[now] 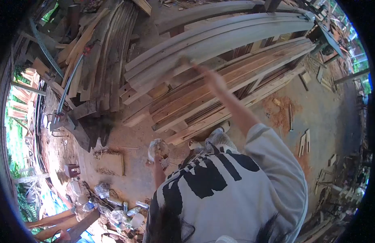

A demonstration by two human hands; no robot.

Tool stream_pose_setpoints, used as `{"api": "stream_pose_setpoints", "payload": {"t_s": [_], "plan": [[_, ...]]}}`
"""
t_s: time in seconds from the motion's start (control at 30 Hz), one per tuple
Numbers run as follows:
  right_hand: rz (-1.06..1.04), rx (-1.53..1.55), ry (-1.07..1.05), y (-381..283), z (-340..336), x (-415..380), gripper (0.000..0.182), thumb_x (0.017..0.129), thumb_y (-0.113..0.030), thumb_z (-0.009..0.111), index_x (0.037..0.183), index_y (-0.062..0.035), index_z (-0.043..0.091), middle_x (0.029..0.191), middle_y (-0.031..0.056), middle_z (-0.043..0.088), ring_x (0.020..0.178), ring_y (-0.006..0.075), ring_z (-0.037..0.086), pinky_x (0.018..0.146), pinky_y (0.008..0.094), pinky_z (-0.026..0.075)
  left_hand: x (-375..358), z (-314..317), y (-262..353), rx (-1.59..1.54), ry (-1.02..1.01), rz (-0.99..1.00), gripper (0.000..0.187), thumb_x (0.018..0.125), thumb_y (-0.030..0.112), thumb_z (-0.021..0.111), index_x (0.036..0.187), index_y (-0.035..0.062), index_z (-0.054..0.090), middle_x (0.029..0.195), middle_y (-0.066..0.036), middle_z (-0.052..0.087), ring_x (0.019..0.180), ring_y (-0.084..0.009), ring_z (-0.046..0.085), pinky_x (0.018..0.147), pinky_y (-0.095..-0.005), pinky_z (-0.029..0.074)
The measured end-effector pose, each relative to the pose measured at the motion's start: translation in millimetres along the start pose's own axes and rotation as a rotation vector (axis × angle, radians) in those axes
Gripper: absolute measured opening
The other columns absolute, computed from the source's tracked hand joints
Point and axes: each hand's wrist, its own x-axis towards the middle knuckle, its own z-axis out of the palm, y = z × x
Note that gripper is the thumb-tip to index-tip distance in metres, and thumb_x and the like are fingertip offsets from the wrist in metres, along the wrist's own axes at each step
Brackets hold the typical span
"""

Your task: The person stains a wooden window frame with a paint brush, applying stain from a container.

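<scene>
My left hand (157, 157) is low in front of my body, closed around a pale, open-topped container (152, 149) with something brownish inside. My right arm stretches forward over the timber. At its end my right hand (201, 69) is smeared by motion, with the fingers closed. A small, blurred, brownish brush-like thing (184, 61) sticks out of it, overlapping the nearest of the long pale grey boards (220, 38). Closer to me, below that arm, lie long reddish-brown planks (175, 103), side by side.
Weathered planks (114, 56) are piled at the far left beside a long metal clamp (70, 83). A square wooden block (109, 163) sits on the floor at left. Bottles and plastic litter (118, 212) gather at lower left. Sawdust and wood scraps (304, 141) lie on the right.
</scene>
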Motion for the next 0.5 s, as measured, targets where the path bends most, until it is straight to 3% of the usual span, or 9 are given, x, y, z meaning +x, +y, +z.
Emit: {"api": "stream_pose_setpoints", "payload": {"t_s": [0.03,0.07,0.13,0.2,0.23,0.33,0.4,0.43,0.5], "plan": [[-0.087,0.276,0.075,-1.1,-33.5,10.9,0.039,0.098,-0.028,0.039,0.128,-0.0066,0.051,0.122,0.0085,0.058,0.116,0.0221,0.051,0.094,0.0338,0.040,-3.7,0.8,0.7,0.011,0.007,-0.002,0.035,0.086,0.042,0.062,0.095,0.0093,0.056,0.082,-0.005,0.060,0.069,-0.0141,0.055,0.057,-0.0285,0.045],[-0.123,0.107,0.173,-20.7,-61.1,13.4,0.039,0.098,-0.028,0.040,0.127,-0.0048,0.051,0.112,0.0064,0.056,0.106,0.0198,0.050,0.089,0.0329,0.040,-4.0,-0.6,-3.3,0.018,0.015,-0.006,0.034,0.086,0.043,0.061,0.092,0.0090,0.058,0.079,-0.004,0.060,0.067,-0.0132,0.055,0.057,-0.0276,0.045],[-0.142,-0.246,0.387,-63.2,-114.8,16.5,0.040,0.098,-0.029,0.042,0.125,-0.0012,0.052,0.093,0.0023,0.051,0.085,0.0152,0.047,0.079,0.0310,0.038,3.8,-6.0,-20.8,0.037,0.054,-0.064,0.054,0.080,0.042,0.068,0.114,0.0138,0.036,0.098,-0.008,0.057,0.080,-0.0171,0.056,0.062,-0.0315,0.046],[-0.061,-0.243,0.494,-73.6,-122.5,11.7,0.039,0.098,-0.029,0.041,0.123,-0.0013,0.053,0.088,0.0015,0.047,0.081,0.0143,0.045,0.075,0.0305,0.038,17.0,-15.1,-45.6,0.061,0.084,-0.108,0.079,0.076,0.042,0.073,0.129,0.0175,0.020,0.111,-0.011,0.054,0.090,-0.0201,0.056,0.066,-0.0344,0.046],[-0.204,-0.179,0.456,-68.1,-116.3,12.9,0.038,0.098,-0.029,0.041,0.121,-0.0010,0.054,0.084,0.0011,0.045,0.079,0.0135,0.045,0.072,0.0311,0.038,25.9,-19.6,-58.7,0.071,0.094,-0.121,0.088,0.074,0.041,0.074,0.135,0.0187,0.014,0.116,-0.011,0.053,0.093,-0.0211,0.056,0.068,-0.0353,0.047],[-0.198,0.058,0.344,2.0,-81.5,26.5,0.036,0.098,-0.030,0.045,0.118,-0.0019,0.054,0.088,0.0018,0.048,0.082,0.0151,0.046,0.073,0.0342,0.039,33.6,-18.0,-61.3,0.083,0.077,-0.125,0.087,0.074,0.041,0.074,0.135,0.0192,0.015,0.117,-0.012,0.052,0.095,-0.0231,0.055,0.068,-0.0380,0.047],[-0.053,0.588,0.236,50.2,-5.0,12.1,0.040,0.097,-0.032,0.050,0.123,-0.0028,0.053,0.102,0.0057,0.058,0.095,0.0198,0.054,0.084,0.0363,0.043,29.8,-6.7,-44.7,0.078,0.039,-0.116,0.087,0.075,0.041,0.073,0.135,0.0195,0.015,0.119,-0.013,0.051,0.096,-0.0244,0.055,0.068,-0.0398,0.047],[0.131,0.619,0.165,49.3,29.2,-11.6,0.041,0.095,-0.028,0.050,0.130,-0.0059,0.049,0.109,0.0084,0.061,0.103,0.0209,0.057,0.086,0.0360,0.046,26.1,0.8,-35.3,0.076,0.020,-0.101,0.086,0.075,0.041,0.073,0.135,0.0196,0.015,0.119,-0.013,0.050,0.097,-0.0251,0.055,0.068,-0.0407,0.047],[-0.406,-0.953,-0.110,92.3,53.7,-21.7,0.040,0.093,-0.020,0.050,0.131,-0.0087,0.048,0.112,0.0103,0.062,0.104,0.0200,0.057,0.085,0.0349,0.048,21.6,14.3,-18.8,0.073,-0.015,-0.087,0.086,0.075,0.041,0.073,0.135,0.0199,0.015,0.120,-0.014,0.049,0.098,-0.0264,0.055,0.068,-0.0425,0.047]]}}
